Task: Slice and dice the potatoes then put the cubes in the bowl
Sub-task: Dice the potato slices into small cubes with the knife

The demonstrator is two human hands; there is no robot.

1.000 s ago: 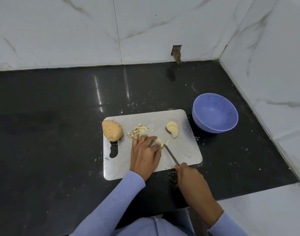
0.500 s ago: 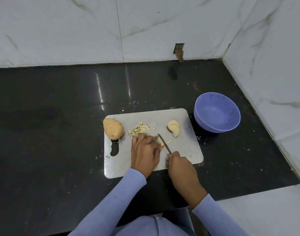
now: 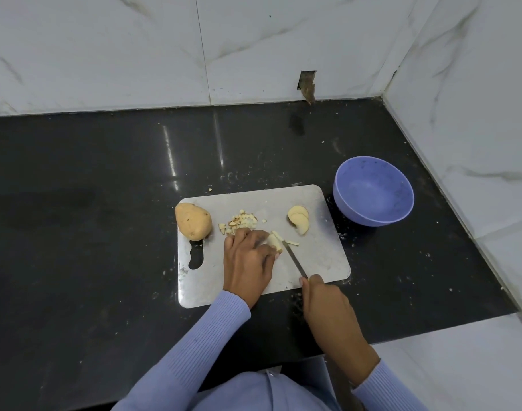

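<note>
A steel cutting board [image 3: 319, 256] lies on the black counter. My left hand [image 3: 248, 262] holds down a stack of potato strips [image 3: 275, 242] near the board's middle. My right hand [image 3: 325, 301] grips a knife [image 3: 294, 261] whose blade tip meets the strips on their right side. A thin cut strip [image 3: 292, 242] lies just right of the blade. A pile of small potato cubes [image 3: 242, 223] sits behind my left hand. Two or three round slices [image 3: 299, 222] lie to the right. A whole potato [image 3: 193, 221] rests on the board's left edge. The purple bowl [image 3: 374, 198] holds nothing.
The bowl stands on the counter just right of the board, close to the marble side wall [image 3: 476, 129]. Potato crumbs speckle the black counter [image 3: 91, 218] around the board. The counter's front edge runs under my forearms.
My right hand has drawn the knife back toward me and to the right after pushing it forward through the strips. My left hand stays on the strips.
</note>
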